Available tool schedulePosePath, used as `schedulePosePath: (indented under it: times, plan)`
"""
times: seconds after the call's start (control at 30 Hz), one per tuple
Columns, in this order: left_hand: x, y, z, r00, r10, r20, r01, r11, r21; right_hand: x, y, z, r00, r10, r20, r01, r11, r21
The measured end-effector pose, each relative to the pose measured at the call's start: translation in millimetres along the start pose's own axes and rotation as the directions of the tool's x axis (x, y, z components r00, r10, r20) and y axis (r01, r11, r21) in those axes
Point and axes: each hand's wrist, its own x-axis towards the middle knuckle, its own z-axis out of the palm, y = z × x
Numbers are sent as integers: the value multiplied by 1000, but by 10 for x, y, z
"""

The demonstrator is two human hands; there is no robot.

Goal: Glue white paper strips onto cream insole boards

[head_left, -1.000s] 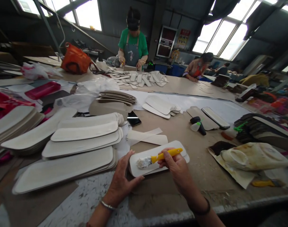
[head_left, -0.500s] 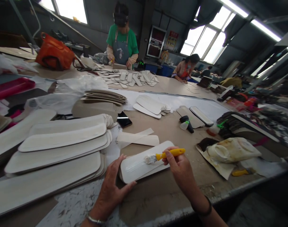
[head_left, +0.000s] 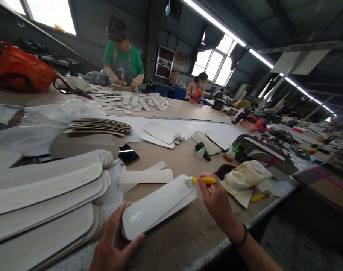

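gluing a long white board strip
right hand pinches a yellow-handled brush; left hand, fingers spread, presses the strip's near end.

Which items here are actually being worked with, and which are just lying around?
In use: yellow-handled brush in right hand; white insole piece, steadied by left hand.

Lying about: phone, small bottle, stained jug, orange bag.

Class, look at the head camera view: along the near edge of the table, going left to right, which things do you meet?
Stacked white pieces → left hand → glossy white piece → right hand holding the yellow-handled brush → stained white jug.
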Motion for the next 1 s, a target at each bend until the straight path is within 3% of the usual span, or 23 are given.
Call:
schedulePosePath:
  times: [0.13, 0.2, 0.37, 0.47, 0.57, 0.67, 0.8, 0.87, 0.93, 1.0]
  plan:
    - [4, -12, 22, 1000, -7, -21, 7, 1000, -12, -97, -112, 89, 989, -147, 30, 146, 989, 29]
    - [3, -13, 25, 1000, -23, -19, 23, 1000, -19, -195, -250, 140, 984, -168, 57, 161, 981, 110]
    - [-13, 1, 16, 997, -71, 5, 71, 997, -13, -297, -586, 87, 980, -51, 190, -29, 918, 396]
    - [-16, 33, 6, 997, -81, 13, 82, 996, -37, -66, -626, -68, 975, 5, 223, -93, 918, 386]
    - [-6, 69, 1, 994, -110, 8, 111, 991, -75, 348, -608, -108, 946, -28, 323, -78, 947, 312]
    - [4, 72, -9, 993, -118, 20, 119, 988, -98, 741, -582, 145, 823, -160, 545, 47, 975, 216]
    - [10, -22, -52, 995, -69, 67, 75, 994, -76, 989, -492, 839, 560, -263, 786, 347, 935, 66]
    - [13, -97, -84, 990, -57, 131, 65, 996, -58, 1007, -434, 1193, 456, -283, 844, 447, 893, 58]
    - [12, -170, -105, 978, -19, 206, 33, 997, -65, 994, -382, 1481, 377, -309, 873, 508, 857, 84]
    - [3, -226, -103, 977, 34, 212, -15, 996, -89, 977, -341, 1683, 309, -307, 900, 537, 838, 102]
